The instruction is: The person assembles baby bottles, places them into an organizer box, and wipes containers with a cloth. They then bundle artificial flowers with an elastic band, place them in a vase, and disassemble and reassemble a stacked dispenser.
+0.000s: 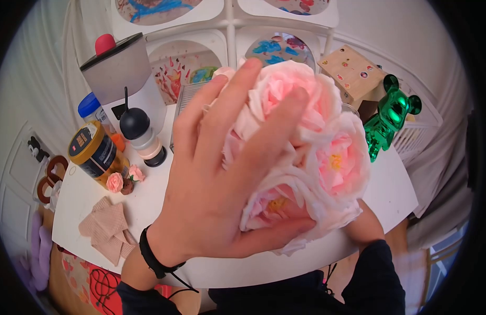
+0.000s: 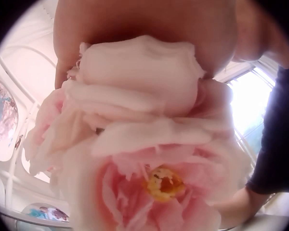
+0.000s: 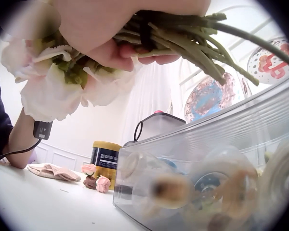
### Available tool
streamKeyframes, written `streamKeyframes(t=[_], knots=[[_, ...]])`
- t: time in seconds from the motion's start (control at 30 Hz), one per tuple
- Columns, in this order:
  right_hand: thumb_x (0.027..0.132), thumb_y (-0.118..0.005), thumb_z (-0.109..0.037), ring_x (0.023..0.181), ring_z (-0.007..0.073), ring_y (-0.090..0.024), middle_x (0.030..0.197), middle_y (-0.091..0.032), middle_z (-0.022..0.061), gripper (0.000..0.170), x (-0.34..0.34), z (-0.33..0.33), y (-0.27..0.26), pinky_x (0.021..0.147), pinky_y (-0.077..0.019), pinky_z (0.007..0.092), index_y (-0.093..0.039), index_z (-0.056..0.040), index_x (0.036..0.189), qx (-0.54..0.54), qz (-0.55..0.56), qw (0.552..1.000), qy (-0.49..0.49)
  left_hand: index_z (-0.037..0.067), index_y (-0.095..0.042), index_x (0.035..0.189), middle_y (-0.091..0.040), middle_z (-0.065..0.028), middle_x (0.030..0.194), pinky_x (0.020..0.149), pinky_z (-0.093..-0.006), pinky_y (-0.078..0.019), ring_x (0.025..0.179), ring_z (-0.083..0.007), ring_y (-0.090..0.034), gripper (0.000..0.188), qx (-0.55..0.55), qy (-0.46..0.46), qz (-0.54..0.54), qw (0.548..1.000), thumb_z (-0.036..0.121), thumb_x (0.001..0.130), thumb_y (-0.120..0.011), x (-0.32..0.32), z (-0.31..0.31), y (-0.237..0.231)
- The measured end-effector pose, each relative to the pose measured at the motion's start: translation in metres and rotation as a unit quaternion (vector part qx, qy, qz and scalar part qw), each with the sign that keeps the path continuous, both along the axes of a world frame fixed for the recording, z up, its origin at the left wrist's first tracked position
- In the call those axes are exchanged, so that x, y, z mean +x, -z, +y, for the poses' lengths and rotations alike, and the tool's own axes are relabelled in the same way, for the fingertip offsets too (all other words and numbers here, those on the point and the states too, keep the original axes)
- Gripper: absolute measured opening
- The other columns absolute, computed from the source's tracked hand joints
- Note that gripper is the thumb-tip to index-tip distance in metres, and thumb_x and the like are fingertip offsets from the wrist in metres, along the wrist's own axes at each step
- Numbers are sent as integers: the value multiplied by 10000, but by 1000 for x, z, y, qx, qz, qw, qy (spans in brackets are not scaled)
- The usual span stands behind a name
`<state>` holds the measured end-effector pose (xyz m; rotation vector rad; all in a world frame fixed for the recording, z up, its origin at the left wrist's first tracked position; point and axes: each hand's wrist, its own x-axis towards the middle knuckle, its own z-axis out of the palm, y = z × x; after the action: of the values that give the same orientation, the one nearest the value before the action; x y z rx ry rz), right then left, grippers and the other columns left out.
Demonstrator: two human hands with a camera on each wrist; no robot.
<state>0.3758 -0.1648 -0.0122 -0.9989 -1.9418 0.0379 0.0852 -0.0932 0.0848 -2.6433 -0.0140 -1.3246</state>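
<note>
A bunch of large pale-pink artificial flowers (image 1: 340, 165) with yellow centres is held up over the white table, filling much of the head view. My left hand (image 1: 206, 178) lies across the blooms with its fingers spread, the thumb along the lower flower. In the left wrist view a folded pale petal (image 2: 139, 77) sits right under that hand. My right hand (image 3: 111, 29) grips the green stems (image 3: 197, 45) just below the flower heads, where a dark tie goes round them. From the head view the right hand is hidden behind the blooms.
A clear plastic box (image 3: 149, 211) of round items stands below the stems. At left are a gold-lidded jar (image 1: 96, 155), a black-topped bottle (image 1: 141, 139), small pink roses (image 1: 115, 182) and a beige cloth (image 1: 106, 228). A shiny green bear figure (image 1: 385, 118) stands at right.
</note>
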Motion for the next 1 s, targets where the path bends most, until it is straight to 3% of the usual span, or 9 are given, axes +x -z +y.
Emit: streamKeyframes(t=[0.03, 0.17, 0.37, 0.43, 0.53, 0.6, 0.7, 0.8, 1.0], knots=[[901, -694, -312, 946, 306, -626, 1031, -670, 93, 340, -12, 31, -16, 744, -527, 402, -685, -74, 1144, -1, 12, 1000, -5, -6, -558, 1556, -413, -361, 1626, 1211, -558, -302, 1463, -492, -429, 1125, -2, -3, 5, 1000, 717, 734, -821, 1, -4, -1], [926, -671, -339, 924, 291, -608, 1011, -649, 83, 344, -7, -14, 12, 741, -515, 393, -673, -78, 1150, -4, 62, 998, -29, -2, -558, 1560, -413, -359, 1625, 1224, -569, -295, 1463, -491, -427, 1141, 1, 4, 11, 1000, 731, 725, -818, 3, -10, -2], [963, -637, -379, 891, 267, -579, 982, -618, 67, 354, -11, 49, -17, 735, -497, 378, -656, -85, 1159, -9, 137, 988, -67, -21, -542, 1563, -390, -364, 1635, 1242, -565, -285, 1474, -483, -414, 1171, -28, -16, 1, 999, 738, 716, -822, 7, 4, 12], [976, -625, -392, 880, 259, -570, 972, -608, 62, 359, -9, 12, 0, 734, -492, 374, -651, -87, 1162, -10, 160, 984, -82, -56, -472, 1593, -387, -337, 1653, 1244, -553, -290, 1494, -454, -414, 1240, 86, 13, -53, 995, 743, 713, -826, 4, 45, 20], [994, -608, -412, 863, 247, -556, 958, -593, 54, 367, -5, 33, -7, 731, -483, 367, -642, -90, 1167, -9, 195, 976, -101, -83, -400, 1617, -383, -301, 1675, 1241, -528, -302, 1525, -418, -407, 1300, 33, 134, -69, 988, 759, 721, -820, -7, 37, 1], [1007, -597, -426, 852, 239, -547, 948, -583, 48, 374, 2, 45, -16, 729, -477, 362, -637, -92, 1170, -9, 218, 970, -111, -71, -383, 1628, -412, -261, 1676, 1240, -508, -310, 1533, -401, -420, 1246, 57, 65, -87, 992, 806, 809, -718, -16, 57, 10], [1026, -580, -446, 835, 227, -533, 933, -567, 40, 384, 3, 35, -10, 727, -468, 355, -628, -95, 1174, -8, 251, 959, -128, -56, -484, 1574, -531, -241, 1602, 1235, -508, -324, 1481, -410, -491, 1057, -71, -28, -82, 994, 809, 965, -495, -22, 29, 0], [1044, -563, -466, 819, 215, -519, 918, -552, 32, 396, 19, 11, 0, 724, -459, 348, -620, -98, 1179, -6, 282, 947, -152, -61, -566, 1506, -599, -234, 1534, 1228, -519, -337, 1447, -416, -519, 1000, 7, -22, 9, 1000, 784, 974, -510, -23, 20, -14], [1082, -528, -506, 786, 191, -490, 889, -521, 16, 422, 20, -15, 15, 719, -441, 334, -603, -104, 1188, -6, 345, 921, -180, -74, -597, 1464, -642, -203, 1485, 1217, -500, -349, 1399, -403, -552, 927, -10, -2, -15, 1000, 726, 1000, -519, -20, 17, -13]])
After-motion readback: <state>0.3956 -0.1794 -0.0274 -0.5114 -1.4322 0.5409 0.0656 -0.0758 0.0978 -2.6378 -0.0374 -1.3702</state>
